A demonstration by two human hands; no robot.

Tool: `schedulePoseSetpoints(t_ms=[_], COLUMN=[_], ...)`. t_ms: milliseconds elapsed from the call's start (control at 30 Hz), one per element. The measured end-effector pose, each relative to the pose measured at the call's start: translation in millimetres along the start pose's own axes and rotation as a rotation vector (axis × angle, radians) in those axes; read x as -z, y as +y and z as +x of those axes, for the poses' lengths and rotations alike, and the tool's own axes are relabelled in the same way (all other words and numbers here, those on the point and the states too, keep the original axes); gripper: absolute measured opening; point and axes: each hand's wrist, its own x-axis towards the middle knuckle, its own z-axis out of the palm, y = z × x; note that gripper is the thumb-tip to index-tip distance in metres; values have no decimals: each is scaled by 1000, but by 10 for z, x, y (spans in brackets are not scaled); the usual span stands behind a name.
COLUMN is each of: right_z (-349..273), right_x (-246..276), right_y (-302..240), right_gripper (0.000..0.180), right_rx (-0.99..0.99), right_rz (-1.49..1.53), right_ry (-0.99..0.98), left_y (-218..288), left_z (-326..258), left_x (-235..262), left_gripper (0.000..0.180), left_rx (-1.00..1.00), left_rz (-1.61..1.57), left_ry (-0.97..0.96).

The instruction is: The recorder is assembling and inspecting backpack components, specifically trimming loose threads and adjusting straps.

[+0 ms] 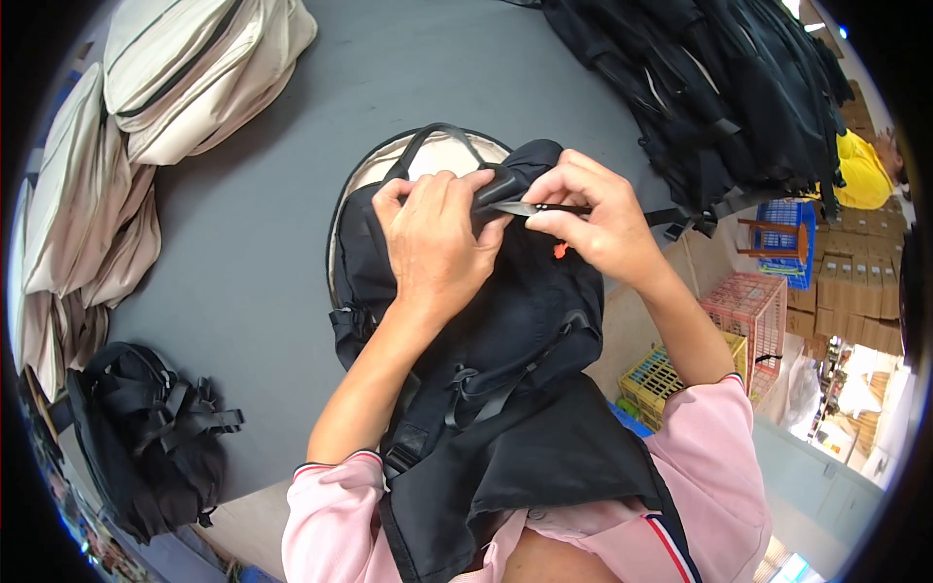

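A black backpack (525, 282) lies in front of me on a grey table. Its cream-lined rim and top handle loop (428, 136) face away from me. My left hand (437, 228) pinches the black fabric near the bag's top edge, beside a dark padded piece. From the right, my right hand (588, 214) grips a small pointed blade with a black handle (559, 208). The blade's tip points left, close to my left fingertips at the fabric. Below that hand hangs a small orange-red bit (560, 251); what it is attached to is unclear.
Cream bags (185, 78) are stacked along the left of the grey table (253, 243), and a small black bag (151, 437) lies near left. Black bags (700, 87) pile at far right. Beyond the right edge are yellow (651, 374) and pink crates (743, 306), cartons and a person in yellow.
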Motion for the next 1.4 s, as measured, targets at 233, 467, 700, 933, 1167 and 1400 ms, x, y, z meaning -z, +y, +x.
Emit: schedulePoseSetpoints(t_ms=[233,467,700,933,1167,1400], right_z=[65,35,391,932,1332,1240], right_x=[-278,-624,-726,-1091,-1260,-1239], right_y=[528,752,438,491,874,1006], right_gripper=[33,15,17,22,21,24], right_rx=[-275,-471,-338,-71,-204,-22], right_rz=[318,400,243,-24,-301,-189], right_ry=[123,-49,-11,-11,-133,-164], left_y=[-423,-781,-888,-823,-723,-779], left_z=[-403,-274,-627,-581,-545,-506], left_x=[-210,-68,-178,-130,-158,-134], left_gripper=[59,57,45,41,33,32], left_rx=[479,1191,745,849,832,768], left_rz=[-240,-904,-185,-212,-109,-21], left_ry=[33,2,-201,-287,-369,-427])
